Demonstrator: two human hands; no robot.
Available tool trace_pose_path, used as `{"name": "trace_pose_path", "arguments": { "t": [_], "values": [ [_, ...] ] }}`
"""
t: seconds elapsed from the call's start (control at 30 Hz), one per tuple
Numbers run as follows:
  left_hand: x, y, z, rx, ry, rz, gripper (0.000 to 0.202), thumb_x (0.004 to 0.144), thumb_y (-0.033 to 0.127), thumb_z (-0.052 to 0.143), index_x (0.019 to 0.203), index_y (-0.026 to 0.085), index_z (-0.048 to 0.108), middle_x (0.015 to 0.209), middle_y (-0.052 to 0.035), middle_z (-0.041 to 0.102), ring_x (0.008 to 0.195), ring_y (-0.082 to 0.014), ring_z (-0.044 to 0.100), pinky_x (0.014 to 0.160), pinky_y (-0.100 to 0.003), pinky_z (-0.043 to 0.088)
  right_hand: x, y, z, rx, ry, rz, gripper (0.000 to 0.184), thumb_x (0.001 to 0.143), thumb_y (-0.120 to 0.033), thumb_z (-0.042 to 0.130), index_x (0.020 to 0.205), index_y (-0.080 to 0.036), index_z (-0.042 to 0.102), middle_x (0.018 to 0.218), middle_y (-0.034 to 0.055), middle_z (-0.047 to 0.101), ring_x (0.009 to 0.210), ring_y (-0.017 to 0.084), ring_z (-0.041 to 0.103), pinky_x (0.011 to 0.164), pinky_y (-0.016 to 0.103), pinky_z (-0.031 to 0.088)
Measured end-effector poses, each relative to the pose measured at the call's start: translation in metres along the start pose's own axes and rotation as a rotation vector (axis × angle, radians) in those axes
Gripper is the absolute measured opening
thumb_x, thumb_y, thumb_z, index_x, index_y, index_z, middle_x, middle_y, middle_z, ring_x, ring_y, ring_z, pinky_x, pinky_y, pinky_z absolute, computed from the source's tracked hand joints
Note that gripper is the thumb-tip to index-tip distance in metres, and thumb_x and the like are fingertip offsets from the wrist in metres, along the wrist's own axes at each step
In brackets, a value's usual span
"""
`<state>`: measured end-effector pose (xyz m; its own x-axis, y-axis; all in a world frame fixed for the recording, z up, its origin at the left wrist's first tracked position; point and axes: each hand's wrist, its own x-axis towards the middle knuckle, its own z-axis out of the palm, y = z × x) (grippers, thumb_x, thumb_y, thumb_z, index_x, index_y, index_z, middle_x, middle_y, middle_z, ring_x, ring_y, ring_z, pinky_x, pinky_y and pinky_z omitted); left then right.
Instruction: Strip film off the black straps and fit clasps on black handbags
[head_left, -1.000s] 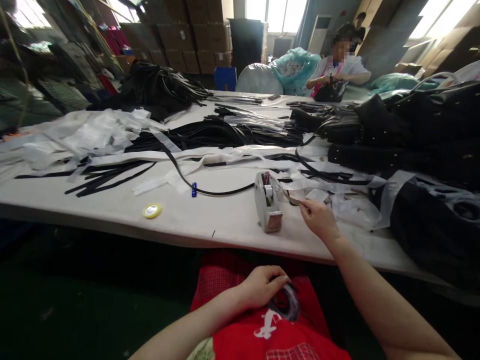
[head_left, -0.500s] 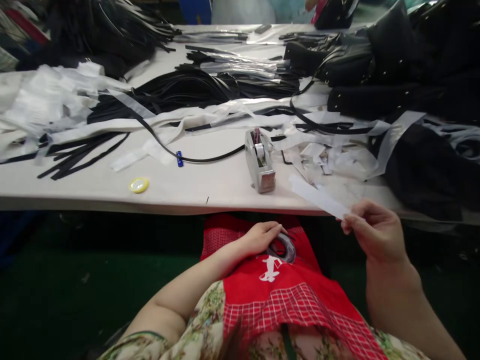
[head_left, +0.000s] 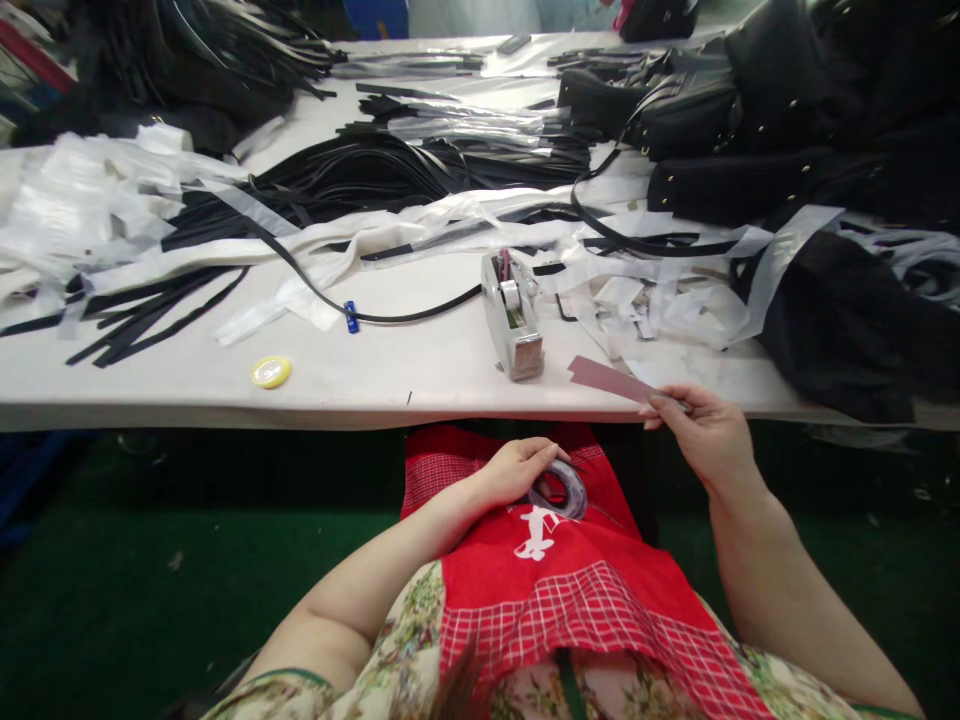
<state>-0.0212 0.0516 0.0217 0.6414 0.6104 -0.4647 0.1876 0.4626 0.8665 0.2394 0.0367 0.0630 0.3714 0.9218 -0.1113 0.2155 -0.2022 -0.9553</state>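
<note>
My left hand (head_left: 521, 468) lies in my lap, its fingers curled over the edge of a greyish ring-shaped roll (head_left: 576, 492), which looks like tape. Over the table's front edge, my right hand (head_left: 705, 430) pinches one end of a flat strip (head_left: 611, 378) between thumb and fingers. The strip looks dull pinkish-brown from this side and points left. Just beyond its free end stands a grey tape dispenser (head_left: 513, 320) on the white table (head_left: 337, 390).
A yellow-rimmed disc (head_left: 271, 372) and a small blue piece (head_left: 351, 317) lie left of the dispenser. Black straps (head_left: 360, 165) spread across the middle. White scraps (head_left: 97, 210) heap at left, more clear and white strips (head_left: 675, 300) at right. Black bags (head_left: 787, 130) stand back right.
My right hand has moved left and slightly up with the strip. The strip, white before, now shows a pinkish-brown face. My left hand stays on the roll.
</note>
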Motion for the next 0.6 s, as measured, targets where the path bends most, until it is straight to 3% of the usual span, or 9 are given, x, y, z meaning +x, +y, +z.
{"name": "trace_pose_path", "arguments": {
  "t": [0.13, 0.23, 0.33, 0.43, 0.5, 0.6],
  "values": [
    [0.002, -0.002, 0.002, -0.009, 0.005, -0.003, 0.055, 0.083, 0.065, 0.052, 0.099, 0.015, 0.067, 0.081, -0.0047, 0.068, 0.054, -0.0119, 0.06, 0.051, -0.024, 0.048, 0.041, 0.023, 0.012, -0.093, -0.034, 0.022, 0.049, 0.074, -0.044, 0.073, 0.111, -0.013, 0.065, 0.074, 0.005, 0.073, 0.064, 0.017, 0.068, 0.069, 0.033, 0.058],
    [0.001, 0.0, 0.002, 0.007, 0.014, 0.018, 0.053, 0.083, 0.064, 0.052, 0.097, 0.015, 0.067, 0.079, -0.0038, 0.067, 0.054, -0.0116, 0.059, 0.051, -0.024, 0.048, 0.062, 0.03, 0.019, -0.322, -0.055, 0.071, 0.072, 0.073, -0.036, 0.072, 0.136, -0.009, 0.049, 0.088, 0.0108, 0.074, 0.068, 0.018, 0.069, 0.074, 0.034, 0.057],
    [-0.002, 0.004, 0.001, 0.029, 0.024, 0.031, 0.052, 0.084, 0.062, 0.051, 0.096, 0.014, 0.067, 0.078, -0.0037, 0.066, 0.054, -0.0112, 0.059, 0.051, -0.023, 0.048, 0.068, 0.032, 0.021, -0.465, -0.016, 0.047, 0.089, 0.071, -0.031, 0.073, 0.147, -0.009, 0.032, 0.106, 0.0149, 0.072, 0.066, 0.018, 0.069, 0.067, 0.031, 0.057],
    [-0.004, 0.006, -0.001, 0.039, 0.033, 0.035, 0.052, 0.085, 0.062, 0.051, 0.096, 0.014, 0.068, 0.078, -0.0042, 0.066, 0.055, -0.0115, 0.059, 0.051, -0.023, 0.048, 0.066, 0.032, 0.017, -0.502, 0.006, -0.009, 0.095, 0.071, -0.032, 0.072, 0.15, -0.013, 0.023, 0.113, 0.0132, 0.07, 0.064, 0.018, 0.068, 0.064, 0.031, 0.056],
    [-0.003, 0.004, -0.002, 0.033, 0.035, 0.033, 0.052, 0.085, 0.062, 0.052, 0.097, 0.014, 0.067, 0.079, -0.0045, 0.066, 0.055, -0.0119, 0.06, 0.052, -0.024, 0.049, 0.062, 0.03, 0.013, -0.522, 0.045, -0.04, 0.092, 0.071, -0.033, 0.072, 0.148, -0.012, 0.028, 0.112, 0.0131, 0.07, 0.067, 0.019, 0.069, 0.066, 0.032, 0.056],
    [0.0, 0.002, -0.003, -0.006, 0.016, 0.006, 0.055, 0.084, 0.063, 0.051, 0.1, 0.013, 0.067, 0.081, -0.0056, 0.068, 0.055, -0.0125, 0.06, 0.052, -0.025, 0.049, 0.045, 0.019, 0.004, -0.472, 0.058, -0.068, 0.064, 0.076, -0.038, 0.069, 0.132, -0.012, 0.053, 0.095, 0.0104, 0.073, 0.07, 0.02, 0.07, 0.067, 0.031, 0.055]
  ]
}}
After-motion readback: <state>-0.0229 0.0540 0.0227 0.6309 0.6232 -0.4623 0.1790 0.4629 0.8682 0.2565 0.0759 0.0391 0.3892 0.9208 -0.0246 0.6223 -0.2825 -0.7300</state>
